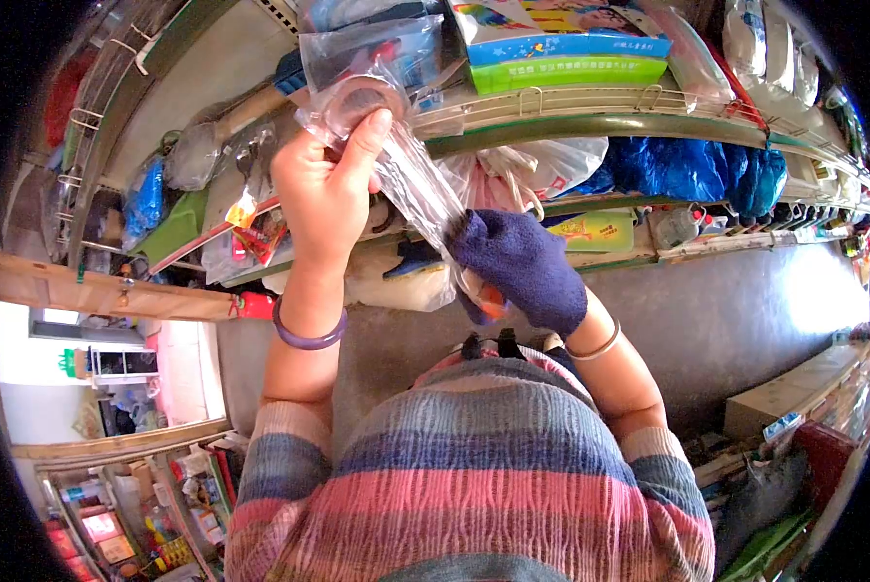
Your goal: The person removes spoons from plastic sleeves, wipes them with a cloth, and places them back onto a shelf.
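My bare left hand (323,184) grips a ring-shaped roll of clear tape (365,89), the thumb pressed on its near edge. From the roll a wrinkled transparent strip (417,184) stretches down to my right hand (522,260). That hand wears a dark purple knit glove and is closed on the strip's lower end; its fingertips are mostly hidden. Something small and orange (494,303) shows just below the glove, too blurred to name. Behind the roll, a clear plastic packet (372,47) with red and blue contents lies at the shelf edge.
A blue-green box (566,48) sits on the upper shelf (590,126). Below are white plastic bags (561,167), blue plastic bundles (682,173) and a yellow-green pack (590,231). Wire rails edge the shelves. A doorway (114,369) opens at left; a low beige box (794,388) stands at right.
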Demonstrator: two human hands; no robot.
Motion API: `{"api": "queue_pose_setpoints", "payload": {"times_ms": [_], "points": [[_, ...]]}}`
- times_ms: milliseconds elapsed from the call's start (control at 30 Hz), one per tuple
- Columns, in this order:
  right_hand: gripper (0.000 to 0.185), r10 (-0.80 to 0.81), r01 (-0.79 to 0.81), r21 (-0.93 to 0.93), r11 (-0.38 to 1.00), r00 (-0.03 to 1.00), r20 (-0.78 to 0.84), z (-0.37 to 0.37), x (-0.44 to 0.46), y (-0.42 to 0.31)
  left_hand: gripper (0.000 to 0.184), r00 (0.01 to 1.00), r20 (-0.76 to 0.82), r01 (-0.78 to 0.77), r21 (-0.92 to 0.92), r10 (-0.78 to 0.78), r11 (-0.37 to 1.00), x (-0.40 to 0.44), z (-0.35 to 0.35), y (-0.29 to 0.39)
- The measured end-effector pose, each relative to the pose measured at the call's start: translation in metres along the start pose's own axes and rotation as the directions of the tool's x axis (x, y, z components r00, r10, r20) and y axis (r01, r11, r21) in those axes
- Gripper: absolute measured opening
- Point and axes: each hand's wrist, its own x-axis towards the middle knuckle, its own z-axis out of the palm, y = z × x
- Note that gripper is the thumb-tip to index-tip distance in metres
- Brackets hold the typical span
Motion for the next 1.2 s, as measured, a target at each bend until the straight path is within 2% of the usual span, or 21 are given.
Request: {"api": "queue_pose_setpoints", "payload": {"times_ms": [133,167,233,300,367,467,500,533,567,667,700,733,800,833,867,933,1033,1067,1100,1133,1200], "points": [[0.024,0.386,-0.392,0.017,0.92,0.912,0.136,-0.017,0.003,-0.022,0.012,0.995,-0.097,-0.009,-0.072,0.002,0.997,0.01,-0.011,-0.003],[0.027,0.36,-0.4,0.19,0.897,0.908,0.215,-0.021,-0.001,-0.016,0.012,0.992,-0.123,-0.037,-0.075,0.027,0.996,0.014,-0.014,-0.004],[0.028,0.145,-0.162,0.193,0.968,0.984,0.101,-0.016,-0.011,-0.005,0.012,0.989,-0.146,-0.043,-0.058,0.034,0.997,0.019,-0.021,-0.007],[0.028,0.183,-0.201,0.254,0.946,0.979,0.093,-0.011,-0.015,-0.003,0.012,0.985,-0.164,-0.056,-0.071,0.044,0.996,0.02,-0.023,-0.007],[0.027,0.457,-0.508,0.355,0.784,0.861,0.223,-0.014,-0.013,-0.008,0.012,0.982,-0.183,-0.06,-0.08,0.045,0.995,0.019,-0.024,-0.007],[0.028,0.492,-0.555,0.198,0.808,0.821,0.289,-0.021,-0.019,-0.002,0.009,0.968,-0.251,-0.041,-0.093,0.017,0.995,0.017,-0.026,-0.008],[0.026,0.307,-0.338,0.122,0.933,0.927,0.215,-0.017,-0.023,0.008,0.008,0.954,-0.3,-0.027,-0.099,-0.004,0.995,0.019,-0.03,-0.006],[0.024,0.107,-0.109,0.011,0.994,0.986,0.13,-0.013,-0.027,0.017,0.007,0.938,-0.347,-0.014,-0.107,-0.024,0.994,0.021,-0.033,-0.005],[0.022,-0.008,0.016,-0.103,0.995,0.997,0.08,-0.006,-0.027,0.026,0.011,0.926,-0.377,-0.08,-0.136,0.023,0.987,0.024,-0.034,-0.004],[0.025,-0.147,0.16,0.211,0.964,0.986,-0.075,-0.01,-0.022,0.02,0.013,0.903,-0.428,-0.104,-0.13,0.039,0.986,0.017,-0.027,0.004],[0.028,-0.131,0.167,0.206,0.964,0.975,-0.177,-0.002,-0.016,0.014,0.013,0.873,-0.485,-0.139,-0.141,0.054,0.98,0.015,-0.025,0.0],[0.033,-0.119,0.146,0.185,0.972,0.981,-0.15,0.007,-0.019,0.02,0.011,0.852,-0.515,-0.195,-0.141,0.096,0.971,0.014,-0.024,-0.001],[0.043,-0.022,0.018,0.076,0.997,0.998,0.053,0.044,-0.038,0.047,0.01,0.796,-0.577,-0.313,-0.135,0.182,0.94,0.011,-0.025,0.002],[0.048,-0.01,0.005,0.051,0.999,0.995,0.1,0.052,-0.038,0.046,0.01,0.775,-0.568,-0.372,-0.059,0.275,0.927,0.01,-0.027,0.003],[0.043,-0.058,0.071,0.204,0.976,0.996,-0.069,0.064,-0.03,0.043,0.01,0.76,-0.572,-0.387,-0.017,0.308,0.922,0.006,-0.024,0.007],[0.032,-0.15,0.32,0.404,0.857,0.905,-0.399,0.078,-0.007,0.025,0.011,0.69,-0.583,-0.457,0.108,0.429,0.883,0.003,-0.013,0.006],[0.019,-0.117,0.372,0.441,0.817,0.855,-0.505,0.051,0.022,-0.014,0.012,0.702,-0.513,-0.508,0.124,0.493,0.852,-0.011,0.001,0.01],[0.018,-0.134,0.346,0.399,0.849,0.872,-0.471,0.041,0.026,-0.021,0.013,0.706,-0.495,-0.498,0.159,0.506,0.852,-0.017,0.005,0.008],[0.019,-0.076,0.283,0.448,0.848,0.901,-0.426,0.031,0.025,-0.025,0.016,0.697,-0.543,-0.516,0.073,0.468,0.854,-0.021,0.014,0.008],[0.02,-0.017,0.217,0.492,0.843,0.925,-0.379,0.022,0.023,-0.029,0.017,0.703,-0.494,-0.522,0.131,0.512,0.843,-0.023,0.012,0.008],[0.031,0.209,0.01,0.722,0.691,0.955,-0.213,0.012,0.013,-0.032,0.017,0.682,-0.527,-0.517,0.144,0.507,0.844,-0.025,0.007,-0.003]]}}
